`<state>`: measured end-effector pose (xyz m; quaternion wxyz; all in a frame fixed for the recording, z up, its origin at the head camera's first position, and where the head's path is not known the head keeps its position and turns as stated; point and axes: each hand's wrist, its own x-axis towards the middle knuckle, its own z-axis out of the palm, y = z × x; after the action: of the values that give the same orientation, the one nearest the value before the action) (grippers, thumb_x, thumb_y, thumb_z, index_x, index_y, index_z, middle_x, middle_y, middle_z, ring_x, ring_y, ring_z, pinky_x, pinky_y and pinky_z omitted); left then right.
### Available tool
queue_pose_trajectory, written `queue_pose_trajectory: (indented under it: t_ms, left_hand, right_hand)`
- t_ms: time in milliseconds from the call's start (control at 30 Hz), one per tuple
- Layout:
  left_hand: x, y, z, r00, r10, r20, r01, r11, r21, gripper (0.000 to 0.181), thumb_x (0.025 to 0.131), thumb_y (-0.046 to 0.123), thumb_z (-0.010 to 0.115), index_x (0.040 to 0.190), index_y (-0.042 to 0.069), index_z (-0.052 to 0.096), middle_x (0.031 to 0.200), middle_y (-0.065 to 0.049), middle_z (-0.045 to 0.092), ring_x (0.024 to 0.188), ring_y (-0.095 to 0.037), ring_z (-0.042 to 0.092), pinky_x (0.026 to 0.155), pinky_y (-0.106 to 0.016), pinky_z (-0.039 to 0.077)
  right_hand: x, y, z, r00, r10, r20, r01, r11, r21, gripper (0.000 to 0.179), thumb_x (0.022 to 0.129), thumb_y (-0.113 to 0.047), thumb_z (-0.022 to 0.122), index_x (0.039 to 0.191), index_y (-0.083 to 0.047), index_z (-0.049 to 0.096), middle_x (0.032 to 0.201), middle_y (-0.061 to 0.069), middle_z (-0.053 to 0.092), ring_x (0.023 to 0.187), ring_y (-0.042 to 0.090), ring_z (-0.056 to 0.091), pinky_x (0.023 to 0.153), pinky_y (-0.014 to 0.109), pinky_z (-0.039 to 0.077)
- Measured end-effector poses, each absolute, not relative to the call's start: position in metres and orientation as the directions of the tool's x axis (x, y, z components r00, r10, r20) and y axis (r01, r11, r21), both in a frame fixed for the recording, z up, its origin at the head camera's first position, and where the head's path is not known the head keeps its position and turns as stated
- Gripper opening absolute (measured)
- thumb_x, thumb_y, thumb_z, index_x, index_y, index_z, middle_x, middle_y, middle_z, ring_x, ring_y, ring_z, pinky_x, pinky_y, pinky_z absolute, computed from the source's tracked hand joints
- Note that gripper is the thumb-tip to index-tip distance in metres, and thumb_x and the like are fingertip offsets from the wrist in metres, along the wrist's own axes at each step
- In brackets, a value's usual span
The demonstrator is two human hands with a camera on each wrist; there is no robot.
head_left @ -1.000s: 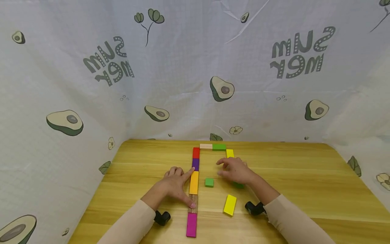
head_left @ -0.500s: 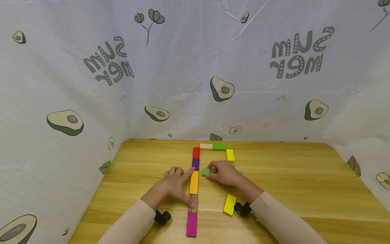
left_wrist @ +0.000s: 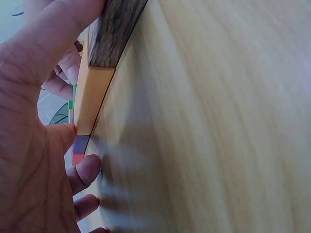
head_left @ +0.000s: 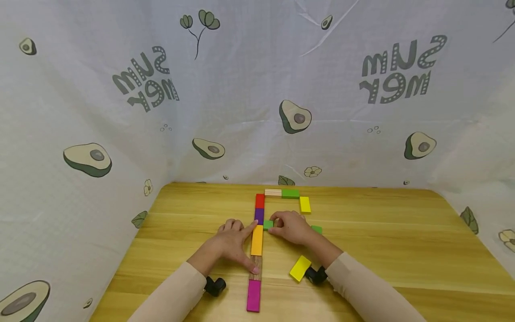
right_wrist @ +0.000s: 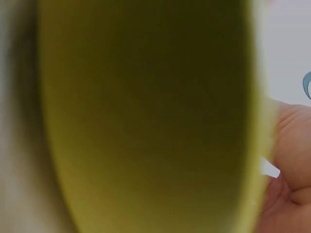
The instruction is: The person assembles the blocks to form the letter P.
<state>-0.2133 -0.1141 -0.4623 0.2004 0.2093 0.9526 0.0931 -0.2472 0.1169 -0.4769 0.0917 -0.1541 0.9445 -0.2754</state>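
Observation:
A column of flat blocks runs toward the person: red (head_left: 259, 201), purple (head_left: 259, 216), orange (head_left: 257, 240), dark wood-grain (head_left: 255, 264) and magenta (head_left: 253, 296). My left hand (head_left: 231, 244) lies along its left side, index fingertip at the purple-orange joint and thumb on the wood-grain block (left_wrist: 114, 31). Between thumb and fingers, my right hand (head_left: 293, 228) pinches a small green block (head_left: 268, 225) against the column's right side near that joint. The right wrist view is mostly filled by a blurred yellow block (right_wrist: 150, 116).
A pale striped block (head_left: 273, 192) and a green block (head_left: 290, 194) form the far row. One yellow block (head_left: 305, 205) stands at its right end. Another green block (head_left: 316, 229) is partly behind the right hand. A loose yellow block (head_left: 300, 268) touches the black wrist camera (head_left: 316, 275).
My right hand has taken hold of the small green block and moved it up and left to the column. The loose yellow block has turned slightly. My left hand stays put.

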Motion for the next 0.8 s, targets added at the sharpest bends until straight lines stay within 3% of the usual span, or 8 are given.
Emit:
queue_pose_trajectory:
  t_ms: [167, 333, 467, 633, 800]
  left_hand:
    - [-0.214, -0.114, -0.463, -0.827, 0.436, -0.354, 0.358, 0.895, 0.267, 0.135, 0.057, 0.082, 0.081, 0.165, 0.036, 0.016, 0.129, -0.005, 0.046, 0.135, -0.031, 0.033, 0.113, -0.053, 0.036]
    - [-0.213, -0.113, -0.463, -0.830, 0.439, -0.345, 0.359, 0.893, 0.272, 0.135, 0.056, 0.082, 0.082, 0.165, 0.036, 0.017, 0.130, -0.005, 0.046, 0.136, -0.032, 0.033, 0.114, -0.053, 0.034]
    - [-0.212, -0.112, -0.463, -0.834, 0.442, -0.331, 0.365, 0.891, 0.270, 0.136, 0.055, 0.081, 0.083, 0.165, 0.035, 0.018, 0.129, -0.005, 0.047, 0.136, -0.032, 0.033, 0.114, -0.053, 0.034]
    - [-0.213, -0.113, -0.463, -0.834, 0.441, -0.332, 0.361, 0.891, 0.275, 0.136, 0.055, 0.080, 0.083, 0.165, 0.034, 0.018, 0.127, -0.005, 0.047, 0.135, -0.032, 0.033, 0.112, -0.053, 0.036]
    - [-0.214, -0.113, -0.463, -0.834, 0.441, -0.333, 0.360, 0.891, 0.278, 0.136, 0.055, 0.081, 0.083, 0.165, 0.035, 0.017, 0.127, -0.005, 0.047, 0.135, -0.031, 0.033, 0.112, -0.052, 0.035]
  right_hand:
    - [-0.248, 0.125, -0.476, -0.932, -0.347, -0.109, -0.228, 0.791, -0.567, 0.034, 0.093, -0.037, 0.076, 0.120, -0.018, 0.069, 0.085, -0.006, 0.063, 0.079, 0.013, 0.054, 0.077, 0.034, 0.040]
    - [-0.248, 0.153, -0.465, -0.926, -0.353, -0.131, -0.220, 0.789, -0.574, 0.031, 0.095, -0.031, 0.073, 0.122, -0.017, 0.069, 0.103, 0.002, 0.069, 0.092, 0.018, 0.060, 0.083, 0.039, 0.053]
    - [-0.245, 0.187, -0.456, -0.913, -0.385, -0.137, -0.249, 0.790, -0.560, 0.024, 0.099, -0.014, 0.062, 0.122, -0.013, 0.070, 0.114, 0.010, 0.069, 0.106, 0.028, 0.062, 0.093, 0.050, 0.052]
    - [-0.236, 0.225, -0.453, -0.881, -0.430, -0.199, -0.265, 0.795, -0.546, 0.050, 0.088, 0.011, 0.046, 0.127, -0.010, 0.069, 0.126, 0.017, 0.065, 0.116, 0.037, 0.061, 0.101, 0.058, 0.049]
    - [-0.227, 0.246, -0.456, -0.842, -0.477, -0.254, -0.253, 0.764, -0.594, 0.043, 0.090, 0.008, 0.054, 0.127, -0.008, 0.068, 0.123, 0.013, 0.066, 0.112, 0.032, 0.062, 0.095, 0.051, 0.053]
